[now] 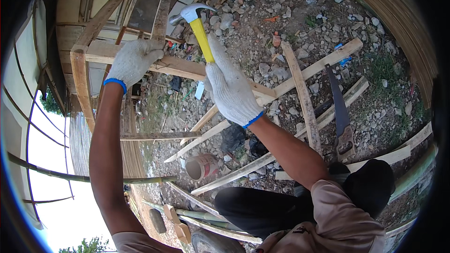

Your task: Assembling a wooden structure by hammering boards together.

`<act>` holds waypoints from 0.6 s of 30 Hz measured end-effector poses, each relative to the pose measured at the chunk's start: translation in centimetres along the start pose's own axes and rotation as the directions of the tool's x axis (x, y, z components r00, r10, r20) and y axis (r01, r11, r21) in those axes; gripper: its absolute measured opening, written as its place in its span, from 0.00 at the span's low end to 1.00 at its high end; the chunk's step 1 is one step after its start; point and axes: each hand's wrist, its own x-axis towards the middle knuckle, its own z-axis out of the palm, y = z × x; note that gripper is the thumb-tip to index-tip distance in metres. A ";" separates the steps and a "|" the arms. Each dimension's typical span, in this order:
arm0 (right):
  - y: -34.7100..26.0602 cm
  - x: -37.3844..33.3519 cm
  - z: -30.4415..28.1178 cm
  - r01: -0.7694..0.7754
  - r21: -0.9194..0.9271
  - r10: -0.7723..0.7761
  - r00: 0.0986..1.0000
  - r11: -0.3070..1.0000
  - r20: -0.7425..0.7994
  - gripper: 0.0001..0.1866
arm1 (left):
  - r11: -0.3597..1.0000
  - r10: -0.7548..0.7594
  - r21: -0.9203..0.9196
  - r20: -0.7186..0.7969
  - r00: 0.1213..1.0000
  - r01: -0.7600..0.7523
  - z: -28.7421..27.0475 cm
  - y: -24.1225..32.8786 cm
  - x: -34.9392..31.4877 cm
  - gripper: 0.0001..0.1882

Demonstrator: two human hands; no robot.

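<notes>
The gloved fingers [216,49] of the right hand [229,89] were wrapped tight around the yellow handle of a claw hammer [199,26], gripping it low on the shaft, likely for swing and leverage; the steel head sat raised above the joint where the timbers met. The left hand [133,61], also in a white knit glove, was pressed with curled fingers onto a horizontal wooden batten [187,68] where it crossed a slanted upright beam [161,11], seemingly steadying the piece against a blow. Whether a nail stood under that hand could not be made out, since the glove covered the spot. Farther out, loose planks [304,98] lay crossed on the stony ground [300,14], and a handsaw [340,112] rested across them, within reach to the person's right. A roll of tape or small tub [201,166] lay near the knees; its exact kind was unclear. The wooden frame [79,75] curved off at the picture's left rim, distorted by the lens and cut off there.
</notes>
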 end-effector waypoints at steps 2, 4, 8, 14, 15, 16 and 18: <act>0.0 -0.3 0.6 0.036 0.179 -0.023 0.997 0.983 -0.075 0.34 | 0.997 -0.047 -0.061 0.054 0.997 0.051 -0.1 0.2 0.3 0.20; 0.4 -0.4 1.0 0.162 0.245 -0.104 0.966 0.956 -0.235 0.34 | 0.994 -0.038 -0.097 0.053 0.998 0.043 0.0 0.3 0.5 0.20; 0.8 0.8 -0.8 0.008 -0.239 -0.017 0.999 0.971 -0.035 0.33 | 0.999 0.001 0.032 0.062 0.998 -0.003 -0.3 0.9 0.5 0.22; 0.4 0.3 -1.2 0.007 -0.021 -0.008 0.997 1.000 -0.077 0.33 | 0.997 0.020 -0.080 0.034 0.999 -0.018 0.0 -0.1 0.7 0.19; 0.5 0.2 -1.2 0.007 -0.024 -0.009 0.997 1.000 -0.080 0.33 | 0.996 0.024 -0.083 0.034 0.999 -0.021 0.0 0.0 0.9 0.19; 0.8 0.0 -1.1 0.021 0.005 -0.021 0.999 1.000 -0.047 0.33 | 0.998 0.037 -0.059 0.035 0.999 -0.035 0.0 0.1 1.0 0.18; 1.4 -0.1 -0.5 0.036 0.044 -0.036 0.999 0.998 -0.013 0.33 | 0.999 0.045 -0.025 0.037 0.998 -0.044 -0.3 -0.3 1.0 0.17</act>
